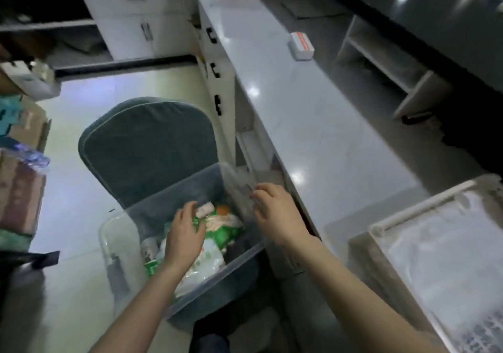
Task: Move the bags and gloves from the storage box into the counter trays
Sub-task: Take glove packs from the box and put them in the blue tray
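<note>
A clear plastic storage box (119, 244) rests on the seat of a grey-green padded chair (147, 140). Inside lie several green, white and orange packets (223, 227) of bags and gloves. My left hand (185, 235) reaches down into the box, fingers spread over the packets; whether it grips one is unclear. My right hand (275, 211) is at the box's right rim, fingers curled on the edge. A pale counter tray (386, 224) holding clear plastic bags stands on the counter at lower right.
The long grey counter (299, 113) runs along the right, with a small white and orange box (301, 45) on it and a white shelf unit (394, 64) behind. Cardboard boxes and packs (21, 189) are stacked at the left. White cabinets stand at the back.
</note>
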A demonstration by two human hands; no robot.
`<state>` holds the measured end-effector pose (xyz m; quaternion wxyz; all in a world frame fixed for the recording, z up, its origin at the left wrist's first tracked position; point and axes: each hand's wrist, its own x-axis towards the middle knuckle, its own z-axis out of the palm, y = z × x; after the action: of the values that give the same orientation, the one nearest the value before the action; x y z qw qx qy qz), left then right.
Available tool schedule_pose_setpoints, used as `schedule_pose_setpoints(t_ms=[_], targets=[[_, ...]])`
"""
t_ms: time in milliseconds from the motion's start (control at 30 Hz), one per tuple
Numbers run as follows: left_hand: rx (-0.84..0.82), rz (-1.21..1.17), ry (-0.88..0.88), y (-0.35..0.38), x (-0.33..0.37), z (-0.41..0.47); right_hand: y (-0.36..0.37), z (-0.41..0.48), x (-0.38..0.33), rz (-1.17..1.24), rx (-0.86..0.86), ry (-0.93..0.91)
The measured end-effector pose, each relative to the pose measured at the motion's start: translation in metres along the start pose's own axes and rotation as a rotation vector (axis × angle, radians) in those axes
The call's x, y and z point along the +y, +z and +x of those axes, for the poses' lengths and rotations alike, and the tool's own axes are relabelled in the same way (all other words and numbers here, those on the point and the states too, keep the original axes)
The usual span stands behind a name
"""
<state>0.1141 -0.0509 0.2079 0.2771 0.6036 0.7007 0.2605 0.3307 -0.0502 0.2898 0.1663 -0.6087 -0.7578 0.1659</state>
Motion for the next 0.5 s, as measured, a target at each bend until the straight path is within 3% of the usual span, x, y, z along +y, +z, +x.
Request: schedule_pose_setpoints(t_ms=[200, 367, 500], targets=[[-0.252, 0.05, -0.282, 0.001, -0.119, 0.007, 0.124, 0.053, -0.011, -0.102, -0.401, -0.015], [-0.463, 0.194, -0.364, 0.025, -0.196, 0.017, 0.231, 0.076, -0.012, -0.157, -0.683, -0.013], [-0.523, 0.375, -0.299, 0.057, -0.241, 0.03, 0.31, 0.082, -0.006, -0.206, -0.807, -0.074]])
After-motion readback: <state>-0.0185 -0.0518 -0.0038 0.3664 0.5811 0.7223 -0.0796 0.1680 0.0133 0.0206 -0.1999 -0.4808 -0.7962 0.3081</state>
